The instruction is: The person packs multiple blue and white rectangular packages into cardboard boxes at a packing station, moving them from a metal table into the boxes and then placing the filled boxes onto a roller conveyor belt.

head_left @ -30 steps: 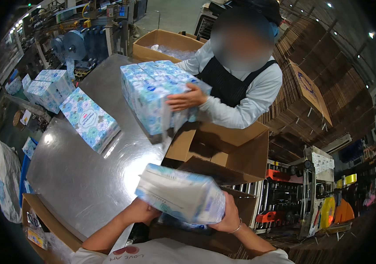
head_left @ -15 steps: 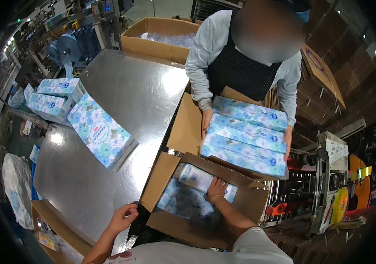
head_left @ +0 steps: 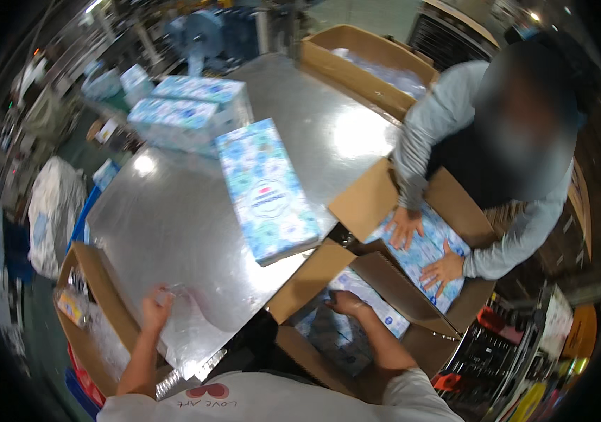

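My left hand (head_left: 155, 311) is over the near left of the metal table, fingertips pinched at a thin piece of clear plastic film (head_left: 195, 313); blur softens its outline. Inside the near open carton (head_left: 307, 281) my right hand (head_left: 348, 304) is curled, its fingertips turned down, and what they may hold is hidden. Beneath and beside it lie floral blue-and-white tissue packs (head_left: 378, 304). A large floral tissue bundle (head_left: 267, 193) lies on the table, out of reach of both hands.
A co-worker's two hands (head_left: 424, 250) press flat on floral packs in the adjoining carton (head_left: 364, 204). More packs (head_left: 181, 116) stand at the table's far left. A carton of clear plastic (head_left: 107, 330) is at left; another carton (head_left: 357, 53) stands behind the metal table (head_left: 153, 232).
My view has swung, shifting the scene. The co-worker's packs went down into their carton. My right hand went from flat on a pack to curled; clear film now shows by my left hand.
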Tool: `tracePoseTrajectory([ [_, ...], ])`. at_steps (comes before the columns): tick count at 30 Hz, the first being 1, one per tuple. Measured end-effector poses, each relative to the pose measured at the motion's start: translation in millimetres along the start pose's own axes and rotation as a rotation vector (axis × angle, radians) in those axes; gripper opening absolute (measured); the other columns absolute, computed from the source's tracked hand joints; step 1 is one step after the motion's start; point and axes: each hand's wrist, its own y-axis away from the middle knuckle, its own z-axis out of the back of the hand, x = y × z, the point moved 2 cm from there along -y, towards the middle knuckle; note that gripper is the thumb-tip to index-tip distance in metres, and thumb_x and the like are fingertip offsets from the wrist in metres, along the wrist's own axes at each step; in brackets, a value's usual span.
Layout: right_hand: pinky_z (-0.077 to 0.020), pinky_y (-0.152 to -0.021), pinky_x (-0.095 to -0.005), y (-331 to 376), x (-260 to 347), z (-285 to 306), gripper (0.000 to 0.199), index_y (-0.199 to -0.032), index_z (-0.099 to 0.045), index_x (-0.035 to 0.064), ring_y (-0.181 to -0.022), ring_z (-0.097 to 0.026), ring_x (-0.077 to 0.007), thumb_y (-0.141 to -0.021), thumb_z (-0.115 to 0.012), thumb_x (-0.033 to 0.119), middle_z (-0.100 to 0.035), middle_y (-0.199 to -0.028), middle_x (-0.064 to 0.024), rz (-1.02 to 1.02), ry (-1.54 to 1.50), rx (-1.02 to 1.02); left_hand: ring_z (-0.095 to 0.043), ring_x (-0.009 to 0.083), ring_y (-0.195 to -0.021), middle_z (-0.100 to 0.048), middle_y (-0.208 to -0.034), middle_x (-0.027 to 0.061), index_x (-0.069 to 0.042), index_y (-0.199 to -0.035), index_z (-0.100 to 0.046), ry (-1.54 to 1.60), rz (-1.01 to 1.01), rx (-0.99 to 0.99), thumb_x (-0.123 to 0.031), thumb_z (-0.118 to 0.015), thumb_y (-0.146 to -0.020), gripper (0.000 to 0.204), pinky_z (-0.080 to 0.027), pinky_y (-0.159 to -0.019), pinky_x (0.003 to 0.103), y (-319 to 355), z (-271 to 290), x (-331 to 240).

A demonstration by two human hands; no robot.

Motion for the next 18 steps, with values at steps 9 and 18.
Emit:
tracePoseTrajectory([
  [9, -0.0428, -0.082, -0.0383, 25.7, 180.7, 169.9, 0.065, -0.109, -0.05, -0.0114, -0.096, -0.054, -0.0369, -0.07, -0.071, 0.036, -0.056, -0.101, -0.0273, 0.378, 0.021, -0.943, -0.056, 0.0303, -0.087, -0.056, -0.1, 0.0149, -0.003, -0.103, -0.055, 0.071, 0.926, -0.382, -0.032, -0.056, -0.08, 0.037, -0.045, -0.069, 0.045, 22.3, 46.8, 418.1],
  [18, -0.045, -0.055, -0.0319, -106.4, 118.7, 211.1, 0.022, -0.069, -0.062, -0.0025, -0.061, -0.059, -0.0195, -0.071, -0.065, 0.019, -0.061, -0.065, -0.0123, -0.138, -0.271, -0.605, -0.062, 0.0314, -0.07, -0.063, -0.076, 0.0184, -0.002, -0.085, -0.062, 0.273, 0.407, -0.233, -0.031, -0.06, -0.074, 0.031, -0.047, -0.06, 0.039, 51.4, -67.7, 406.7],
])
